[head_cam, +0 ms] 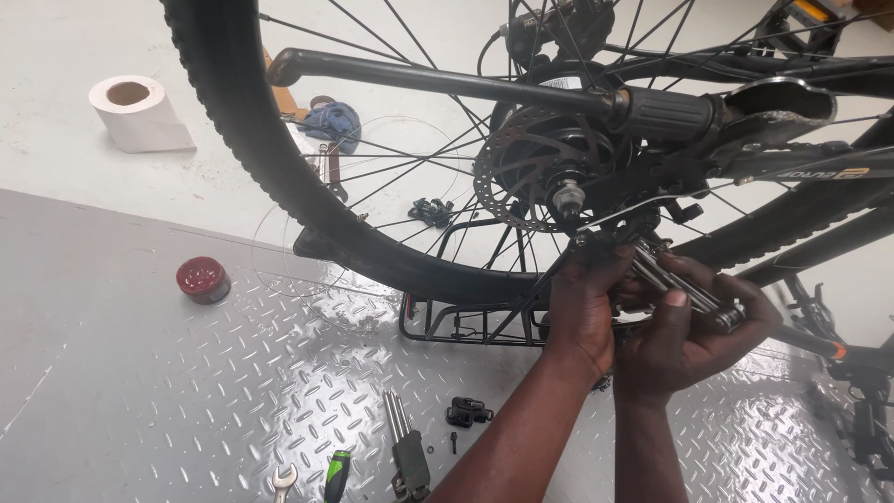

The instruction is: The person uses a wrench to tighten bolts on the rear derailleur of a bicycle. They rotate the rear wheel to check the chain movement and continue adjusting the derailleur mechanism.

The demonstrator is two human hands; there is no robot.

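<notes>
Two bare forearms, no sleeves; hands: left (579, 307), right (684, 326), ungloved, no rings or watch seen

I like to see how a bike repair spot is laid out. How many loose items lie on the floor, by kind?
Hand tools: 3 (hex key set, spanner, screwdriver)
Paper rolls: 1
Red tins: 1
Blue rags: 1
Total: 6

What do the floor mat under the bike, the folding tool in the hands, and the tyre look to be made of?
The floor mat looks like metal tread plate, or vinyl made to look like it: raised diamond ridges with a glossy sheen. The folding tool, held in the right hand beside the left hand, looks like bare steel, silvery and shiny. The tyre appears to be matt black rubber with knobbly tread.
</notes>
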